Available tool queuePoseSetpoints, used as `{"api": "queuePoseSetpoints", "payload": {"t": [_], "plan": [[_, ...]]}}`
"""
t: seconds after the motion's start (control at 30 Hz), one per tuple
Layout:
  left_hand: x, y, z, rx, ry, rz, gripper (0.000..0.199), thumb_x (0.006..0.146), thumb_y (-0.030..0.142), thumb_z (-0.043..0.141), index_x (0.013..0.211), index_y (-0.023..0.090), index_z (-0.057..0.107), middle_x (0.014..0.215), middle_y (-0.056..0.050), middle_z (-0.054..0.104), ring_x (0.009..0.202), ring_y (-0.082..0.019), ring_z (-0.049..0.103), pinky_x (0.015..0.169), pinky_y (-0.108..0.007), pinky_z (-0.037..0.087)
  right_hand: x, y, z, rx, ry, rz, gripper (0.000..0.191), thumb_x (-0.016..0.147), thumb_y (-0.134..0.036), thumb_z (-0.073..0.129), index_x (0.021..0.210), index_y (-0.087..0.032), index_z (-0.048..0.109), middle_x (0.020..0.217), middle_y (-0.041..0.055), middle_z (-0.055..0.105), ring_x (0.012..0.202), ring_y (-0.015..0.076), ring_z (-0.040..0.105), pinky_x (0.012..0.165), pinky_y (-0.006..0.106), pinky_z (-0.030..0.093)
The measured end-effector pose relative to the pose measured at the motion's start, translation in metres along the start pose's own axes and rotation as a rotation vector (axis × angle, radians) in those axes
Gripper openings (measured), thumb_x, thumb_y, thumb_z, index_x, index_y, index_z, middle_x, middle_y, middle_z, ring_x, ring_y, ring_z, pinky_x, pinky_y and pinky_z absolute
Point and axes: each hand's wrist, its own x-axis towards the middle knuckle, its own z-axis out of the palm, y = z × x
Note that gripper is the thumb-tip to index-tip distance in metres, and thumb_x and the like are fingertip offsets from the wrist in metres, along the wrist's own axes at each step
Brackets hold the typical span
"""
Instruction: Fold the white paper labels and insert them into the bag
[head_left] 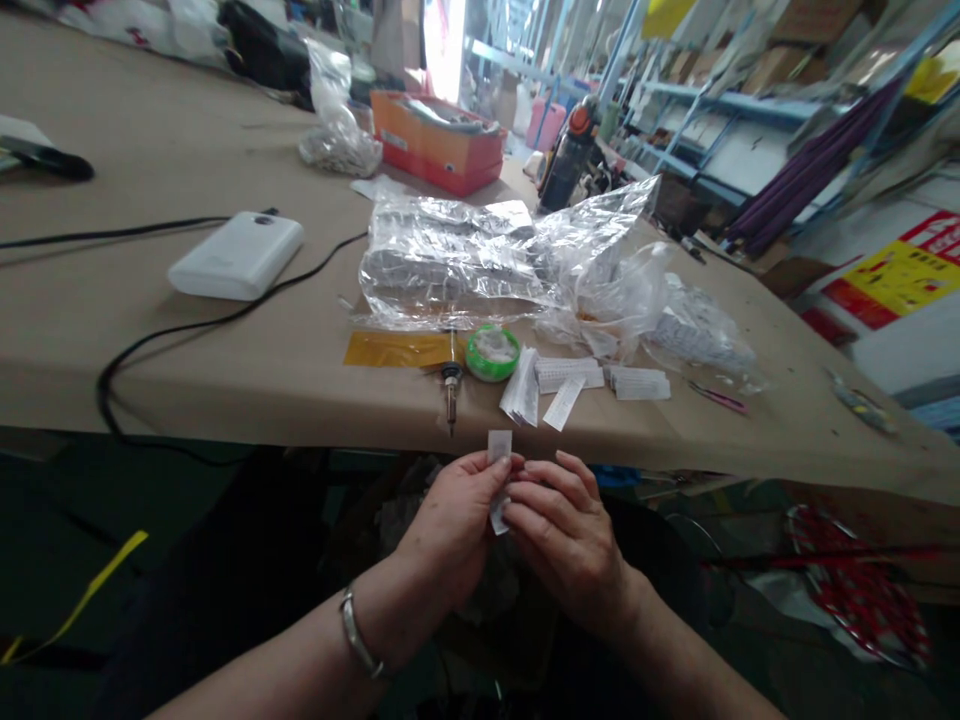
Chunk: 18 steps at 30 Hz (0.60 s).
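The left hand (pixel 459 512) pinches a small white strip (pixel 499 446), best held softly and flat; I can't tell if the right hand (pixel 568 522), close beside, pinches too.

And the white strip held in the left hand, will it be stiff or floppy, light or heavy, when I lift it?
The white strip is probably fairly stiff, since its upper end juts straight beyond the left hand. It looks small and thin, so likely light.
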Motion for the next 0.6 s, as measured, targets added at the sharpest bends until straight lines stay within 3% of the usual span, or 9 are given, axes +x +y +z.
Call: {"api": "queuePoseSetpoints", "payload": {"t": [0.17, 0.27, 0.33, 0.5, 0.6], "plan": [[-0.003, 0.002, -0.001, 0.209, 0.066, -0.051, 0.011, 0.082, 0.018, 0.060, 0.087, 0.009, 0.064, 0.066, -0.006, 0.064, 0.054, -0.012, 0.060, 0.053, -0.023, 0.050, 0.006, 0.054, -0.008, -0.187, 0.004, 0.181, 0.039, 0.088, -0.022, 0.053, 0.126, -0.014, 0.051, 0.119, 0.0142, 0.059, 0.120, 0.0279, 0.045, 0.100, 0.049, 0.044], [-0.007, 0.003, -0.001, 0.269, 0.046, -0.063, 0.011, 0.083, 0.020, 0.059, 0.088, 0.010, 0.062, 0.065, -0.005, 0.064, 0.054, -0.012, 0.060, 0.051, -0.022, 0.050, 0.006, 0.080, -0.005, -0.283, -0.096, 0.219, 0.037, 0.088, -0.022, 0.053, 0.123, -0.012, 0.055, 0.122, 0.0149, 0.059, 0.120, 0.0300, 0.046, 0.100, 0.051, 0.044], [-0.009, 0.003, -0.001, 0.275, 0.063, -0.064, 0.010, 0.084, 0.020, 0.058, 0.087, 0.011, 0.060, 0.065, -0.005, 0.064, 0.054, -0.013, 0.061, 0.051, -0.023, 0.050, 0.002, 0.087, -0.002, -0.264, -0.072, 0.204, 0.029, 0.089, -0.018, 0.051, 0.115, -0.014, 0.061, 0.118, 0.0126, 0.063, 0.115, 0.0277, 0.052, 0.098, 0.048, 0.046], [-0.011, 0.005, 0.000, 0.211, 0.094, -0.133, 0.011, 0.084, 0.017, 0.055, 0.087, 0.008, 0.061, 0.073, -0.010, 0.067, 0.057, -0.015, 0.063, 0.055, -0.027, 0.052, -0.005, 0.066, -0.004, -0.028, 0.156, 0.226, 0.021, 0.088, -0.012, 0.053, 0.103, -0.020, 0.066, 0.104, 0.0078, 0.068, 0.104, 0.0211, 0.061, 0.093, 0.040, 0.050], [-0.011, 0.005, -0.001, 0.112, 0.073, -0.168, 0.013, 0.083, 0.014, 0.053, 0.088, 0.007, 0.063, 0.077, -0.012, 0.068, 0.058, -0.017, 0.064, 0.056, -0.030, 0.053, -0.006, 0.036, -0.006, 0.121, 0.155, 0.141, 0.023, 0.087, -0.013, 0.054, 0.105, -0.023, 0.065, 0.103, 0.0072, 0.068, 0.108, 0.0229, 0.059, 0.092, 0.043, 0.051]]}}
